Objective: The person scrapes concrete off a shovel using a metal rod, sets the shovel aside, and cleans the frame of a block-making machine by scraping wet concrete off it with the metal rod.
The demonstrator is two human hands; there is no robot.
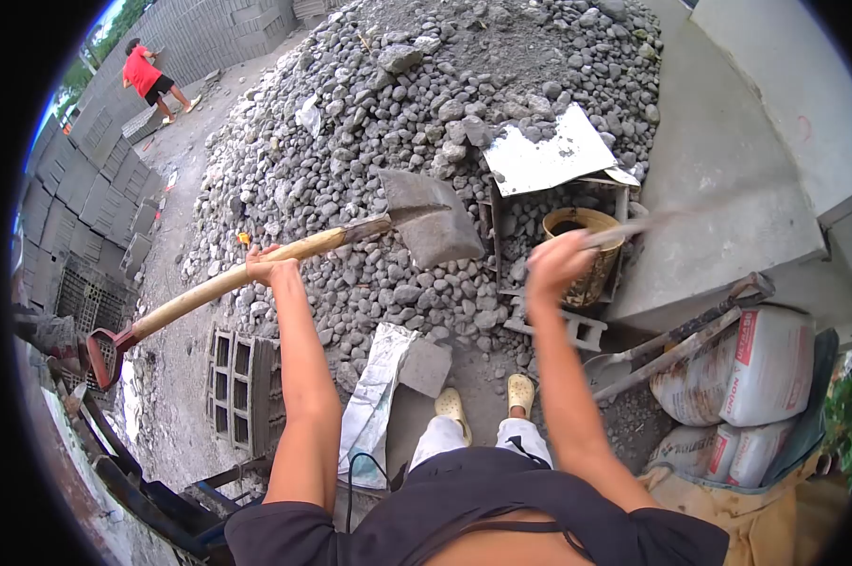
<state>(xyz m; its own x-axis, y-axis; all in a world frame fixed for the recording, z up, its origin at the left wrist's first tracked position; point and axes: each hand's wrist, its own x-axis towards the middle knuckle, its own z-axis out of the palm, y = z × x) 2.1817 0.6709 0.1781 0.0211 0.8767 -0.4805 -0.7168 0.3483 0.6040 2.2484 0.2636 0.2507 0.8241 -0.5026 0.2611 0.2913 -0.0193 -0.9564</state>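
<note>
My left hand point(272, 268) is wrapped round the wooden handle of a shovel point(434, 219). Its grey metal blade points right over the stone heap, and its red grip end lies at the far left. Raised on the right, my right hand point(558, 269) is closed round a thin, long tool point(634, 227). Motion smears that tool, so its kind is unclear. Behind this hand stands a dirty yellowish bucket point(594, 283), partly covered by the hand and tool. A metal frame point(497, 236) surrounds the bucket, with a torn white sheet point(549, 156) on top.
A large stone heap point(350, 123) rises ahead. Hollow blocks point(242, 391) stand at left, and stacked blocks point(96, 198) line the far left. Another shovel point(671, 344) leans near filled sacks point(766, 368) at right. A person in red point(143, 74) bends in the distance.
</note>
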